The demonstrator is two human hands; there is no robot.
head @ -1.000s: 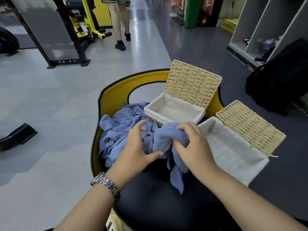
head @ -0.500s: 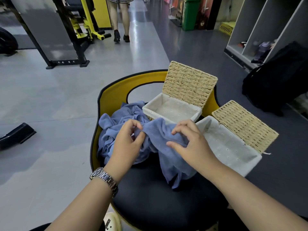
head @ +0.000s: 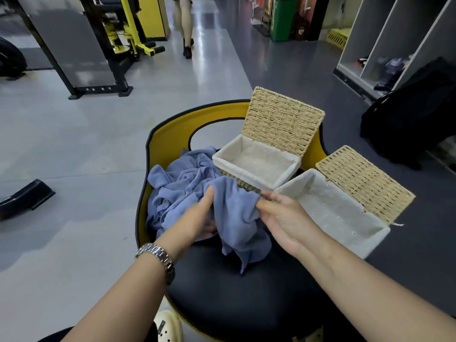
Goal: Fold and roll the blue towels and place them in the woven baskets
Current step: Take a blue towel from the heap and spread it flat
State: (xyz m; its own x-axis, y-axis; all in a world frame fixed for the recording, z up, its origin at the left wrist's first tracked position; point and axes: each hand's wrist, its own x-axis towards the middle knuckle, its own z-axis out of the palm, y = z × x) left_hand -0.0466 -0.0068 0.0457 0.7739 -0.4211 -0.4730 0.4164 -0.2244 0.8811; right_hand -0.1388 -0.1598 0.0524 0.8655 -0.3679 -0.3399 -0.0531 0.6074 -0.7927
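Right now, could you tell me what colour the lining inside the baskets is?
White, dotted with small eyelet holes; head view, lining.

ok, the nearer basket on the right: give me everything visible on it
The nearer basket is rectangular, of pale woven straw-like fibre, lined with white eyelet fabric folded over its rim. Its hinged lid is thrown open, leaning back to the right. Nothing lies inside. It sits at the right edge of the black seat, its far corner against the other basket. The right hand, gripping a blue towel, is beside its left wall; contact cannot be told.
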